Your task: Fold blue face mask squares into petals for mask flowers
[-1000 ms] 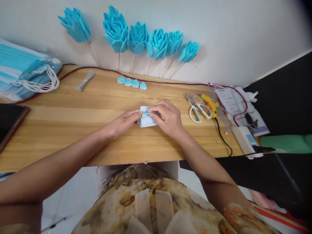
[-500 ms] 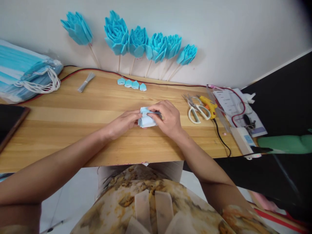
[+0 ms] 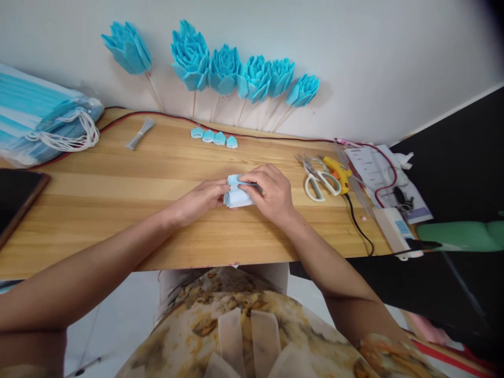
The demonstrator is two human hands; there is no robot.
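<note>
A small folded piece of light-blue mask fabric (image 3: 236,197) lies at the middle of the wooden table (image 3: 118,178). My left hand (image 3: 199,200) pinches its left edge with closed fingers. My right hand (image 3: 270,193) covers its right side, fingers curled and pressed down on the fold. Part of the piece is hidden under my right fingers.
Several blue fabric flowers on sticks (image 3: 220,71) lean on the wall. Folded blue petals (image 3: 214,137) lie in a row. A stack of face masks (image 3: 39,123) is far left, wire ties (image 3: 138,134) nearby. Scissors (image 3: 317,178), a yellow glue gun (image 3: 337,170) and a power strip (image 3: 396,231) sit right.
Both hands stay on the folded blue piece with only slight finger shifts. The view has drifted a little; nothing else moved.
</note>
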